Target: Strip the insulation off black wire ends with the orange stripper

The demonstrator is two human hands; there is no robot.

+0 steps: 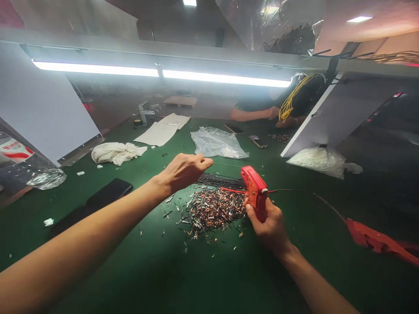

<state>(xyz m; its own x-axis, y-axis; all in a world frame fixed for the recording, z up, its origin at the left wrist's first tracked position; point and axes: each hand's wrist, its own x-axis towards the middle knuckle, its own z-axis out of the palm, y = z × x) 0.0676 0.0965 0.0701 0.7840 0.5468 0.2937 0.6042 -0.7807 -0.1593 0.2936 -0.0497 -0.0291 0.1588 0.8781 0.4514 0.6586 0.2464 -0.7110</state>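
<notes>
I see the hand tool (255, 192) in red plastic, smooth with a slight sheen. The desk (209, 270) is matt green and looks felt-like. At centre the scrap pile (212, 211) glints coppery and metallic. At upper centre the bag (218, 143) is clear, crinkled plastic. Left of it lie matt white paper (162, 130) and soft, rumpled cloth (116, 152).

Wire scraps (212, 211) lie before the wire bundle (221, 180).

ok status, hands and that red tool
Right hand gripping red stripper tool. Left hand pinching thin wire running toward the tool. Pile of wire scraps between the hands, nothing blocking.
</notes>
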